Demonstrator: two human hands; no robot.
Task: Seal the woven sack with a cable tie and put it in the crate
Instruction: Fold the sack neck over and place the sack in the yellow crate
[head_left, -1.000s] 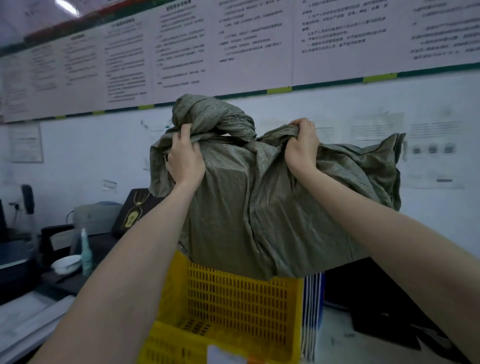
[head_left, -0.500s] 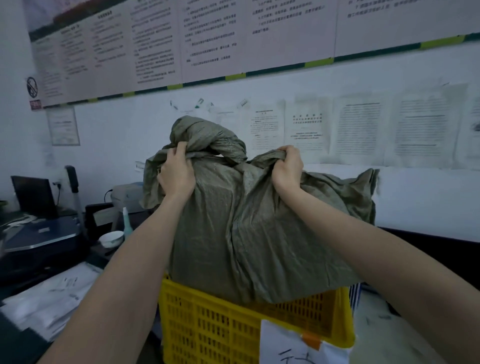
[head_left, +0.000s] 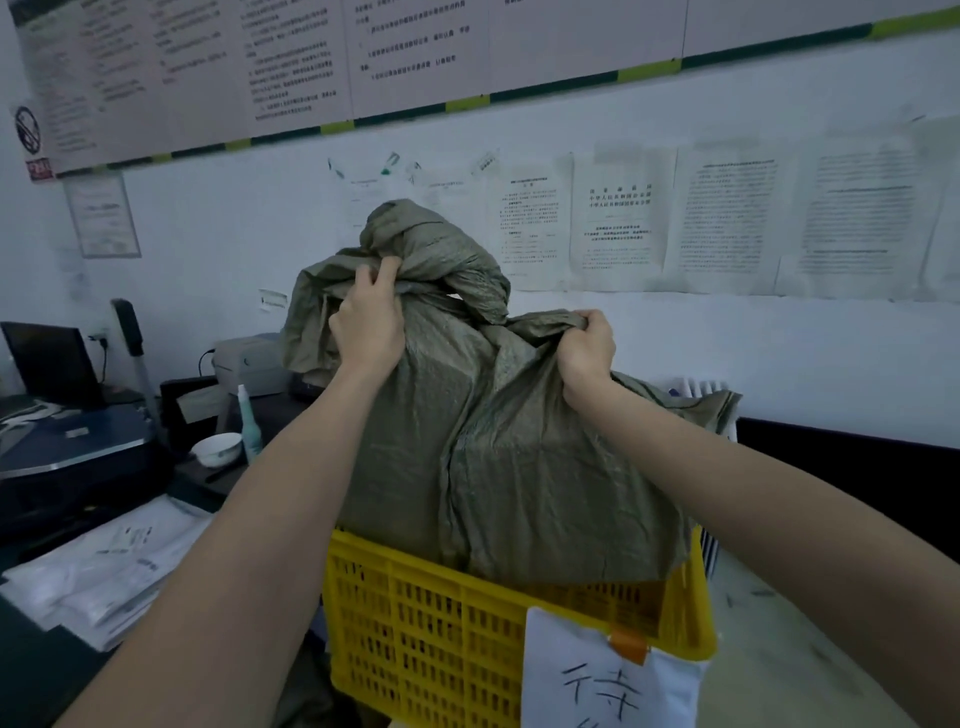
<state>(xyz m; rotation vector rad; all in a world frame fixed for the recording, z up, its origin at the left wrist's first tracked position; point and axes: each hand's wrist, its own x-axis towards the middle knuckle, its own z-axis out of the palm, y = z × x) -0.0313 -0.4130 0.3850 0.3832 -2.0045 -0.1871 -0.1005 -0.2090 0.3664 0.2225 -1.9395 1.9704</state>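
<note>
White wall (head_left: 218, 223) straight ahead, papered with printed notices (head_left: 618, 228), and a long board of text (head_left: 291, 62) runs across the top with a green and yellow border. Down in front sits the yellow crate (head_left: 441, 623), slotted sides, a white paper label (head_left: 597, 675) with handwritten characters stuck to its near wall by a strip of orange tape (head_left: 628, 647).

And the woven sack (head_left: 493, 457) is right in the mouth of that crate: olive green, bulky, its lower end below the rim while most of its bulk rises above. The neck is bunched into a twisted topknot at the top. No cable tie can be made out from this angle.

Both hands are on it. The left hand (head_left: 366, 327) grips a fistful of fabric just below the topknot, fingers curled tight into the folds. The right hand (head_left: 587, 345) clenches a gathered ridge of sack on the other shoulder, knuckles up. Both forearms reach in from the bottom corners.

Off to the left, a dark tabletop (head_left: 208, 478) carries a white bowl (head_left: 218, 449), a slim pale green bottle (head_left: 249, 421) just beside it, a grey box-shaped machine (head_left: 244, 358) behind, and a dark monitor (head_left: 47, 364) at the far edge. Loose white papers (head_left: 104, 566) lie nearer the camera.
</note>
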